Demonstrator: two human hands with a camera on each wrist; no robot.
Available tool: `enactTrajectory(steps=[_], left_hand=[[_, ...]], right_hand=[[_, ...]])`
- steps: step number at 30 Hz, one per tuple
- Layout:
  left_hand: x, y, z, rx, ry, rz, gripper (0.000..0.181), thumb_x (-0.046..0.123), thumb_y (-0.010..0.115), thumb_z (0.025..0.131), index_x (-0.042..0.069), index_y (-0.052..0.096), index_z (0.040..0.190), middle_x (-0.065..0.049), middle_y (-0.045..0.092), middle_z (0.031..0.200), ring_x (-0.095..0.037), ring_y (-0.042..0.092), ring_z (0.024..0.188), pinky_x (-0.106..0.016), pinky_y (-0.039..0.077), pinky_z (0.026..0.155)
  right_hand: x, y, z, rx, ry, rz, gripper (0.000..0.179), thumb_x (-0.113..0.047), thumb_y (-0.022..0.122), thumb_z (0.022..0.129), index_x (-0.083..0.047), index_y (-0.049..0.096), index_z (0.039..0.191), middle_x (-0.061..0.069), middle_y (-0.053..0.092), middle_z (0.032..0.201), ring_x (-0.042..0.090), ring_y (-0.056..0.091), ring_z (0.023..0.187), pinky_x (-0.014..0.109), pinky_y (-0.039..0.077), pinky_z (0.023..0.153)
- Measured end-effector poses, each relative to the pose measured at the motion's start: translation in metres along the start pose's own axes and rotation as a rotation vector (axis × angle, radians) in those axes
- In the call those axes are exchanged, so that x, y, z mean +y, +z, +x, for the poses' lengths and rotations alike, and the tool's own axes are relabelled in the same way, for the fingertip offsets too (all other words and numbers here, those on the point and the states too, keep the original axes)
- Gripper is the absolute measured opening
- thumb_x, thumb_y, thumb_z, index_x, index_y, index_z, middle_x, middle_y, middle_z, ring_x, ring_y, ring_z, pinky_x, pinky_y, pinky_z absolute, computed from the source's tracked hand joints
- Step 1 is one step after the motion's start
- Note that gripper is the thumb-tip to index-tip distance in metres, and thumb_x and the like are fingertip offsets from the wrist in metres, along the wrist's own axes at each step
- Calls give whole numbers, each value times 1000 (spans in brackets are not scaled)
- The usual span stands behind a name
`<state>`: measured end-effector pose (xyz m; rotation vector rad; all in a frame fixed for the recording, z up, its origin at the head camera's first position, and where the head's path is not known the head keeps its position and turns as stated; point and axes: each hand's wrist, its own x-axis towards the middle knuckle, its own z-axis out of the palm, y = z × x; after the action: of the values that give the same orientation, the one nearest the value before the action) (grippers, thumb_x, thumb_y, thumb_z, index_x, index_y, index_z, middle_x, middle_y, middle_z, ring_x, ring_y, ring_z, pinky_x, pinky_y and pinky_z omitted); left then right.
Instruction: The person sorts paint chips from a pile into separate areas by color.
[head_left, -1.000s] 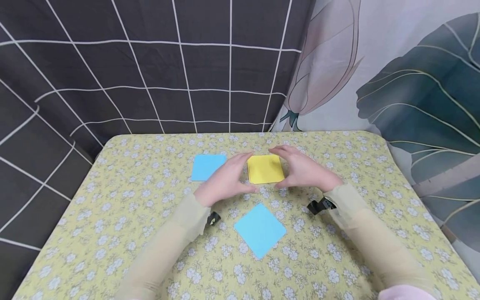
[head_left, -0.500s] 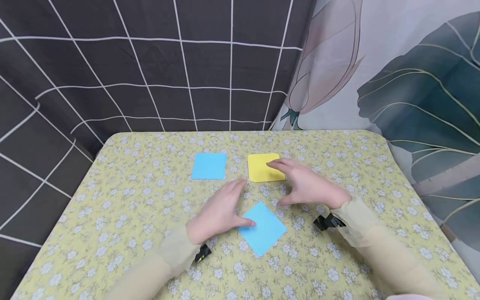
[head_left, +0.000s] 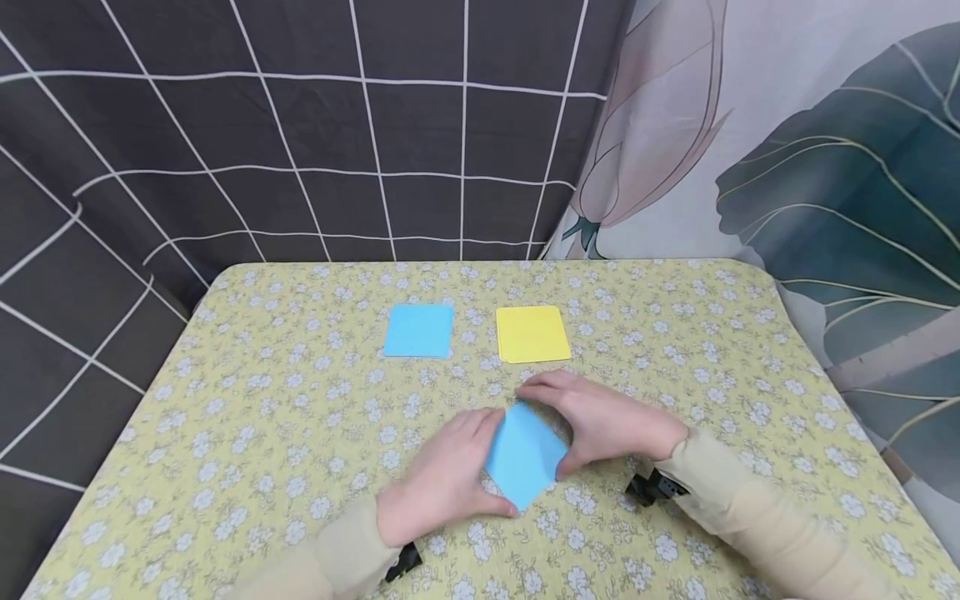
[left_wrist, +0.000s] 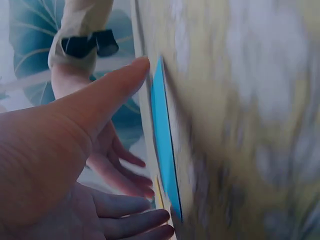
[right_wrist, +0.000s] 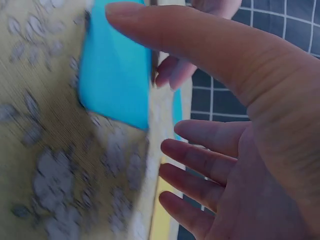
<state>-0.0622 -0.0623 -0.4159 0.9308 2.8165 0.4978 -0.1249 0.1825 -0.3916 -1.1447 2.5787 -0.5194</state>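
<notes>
A blue paper square point(head_left: 526, 457) lies turned cornerwise on the flowered cloth at the near middle. My left hand point(head_left: 447, 477) is at its left side, thumb low by the near corner and fingers at the upper left edge. On the other side my right hand point(head_left: 602, 417) spans the right edge, fingertips at the far corner and thumb at the right corner. Both wrist views show the fingers spread and relaxed, with the blue square point(left_wrist: 162, 130) between thumb and fingertips on the left and the same blue square point(right_wrist: 116, 75) beside my right thumb.
Farther back, a small stack of blue squares point(head_left: 418, 331) lies left of a stack of yellow squares point(head_left: 533, 334). The table point(head_left: 262, 400) has a yellow flowered cloth. Behind it hangs a dark gridded curtain point(head_left: 420, 125), with a plant-print curtain point(head_left: 840, 167) to the right.
Both hands have moved from the yellow stack toward me, the left first and the right after it, and now flank the near blue square. The yellow stack stays where it was.
</notes>
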Motion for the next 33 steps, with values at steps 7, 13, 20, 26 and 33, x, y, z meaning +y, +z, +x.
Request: enactTrajectory(steps=[7, 13, 20, 26, 33], left_hand=[[10, 4, -3, -8, 13, 65, 121, 66, 87, 66, -4, 38, 153, -13, 49, 148, -27, 47, 134, -38, 41, 113], [12, 5, -3, -3, 5, 53, 116, 63, 87, 70, -4, 39, 152, -14, 50, 147, -28, 47, 133, -40, 42, 112], [10, 5, -2, 3, 22, 56, 112, 57, 88, 72, -6, 40, 151, -14, 50, 146, -27, 48, 133, -37, 37, 115], [7, 4, 0, 14, 27, 27, 117, 59, 88, 70, -6, 36, 153, -16, 47, 150, -28, 46, 135, -38, 38, 114], [-2, 4, 5, 26, 18, -1, 113, 56, 88, 73, -6, 37, 152, -16, 48, 149, -28, 45, 136, -39, 38, 115]], right_hand=[[-3, 9, 3, -22, -32, -33, 108, -39, 98, 54, -6, 53, 147, 0, 54, 136, 21, 44, 125, 44, 47, 105], [0, 11, 4, -15, -40, -21, 94, -37, 98, 55, -9, 61, 137, -3, 53, 123, 17, 42, 113, 37, 51, 94], [3, 14, 4, 27, -27, -12, 94, -40, 99, 49, -10, 57, 129, -2, 53, 123, 16, 46, 111, 37, 51, 95], [4, 20, 6, 76, -28, -43, 97, -51, 97, 52, -10, 58, 131, -1, 54, 122, 15, 47, 110, 37, 52, 95], [3, 26, 9, 129, -19, -50, 89, -60, 92, 60, -9, 61, 127, -2, 53, 118, 15, 45, 105, 35, 51, 89]])
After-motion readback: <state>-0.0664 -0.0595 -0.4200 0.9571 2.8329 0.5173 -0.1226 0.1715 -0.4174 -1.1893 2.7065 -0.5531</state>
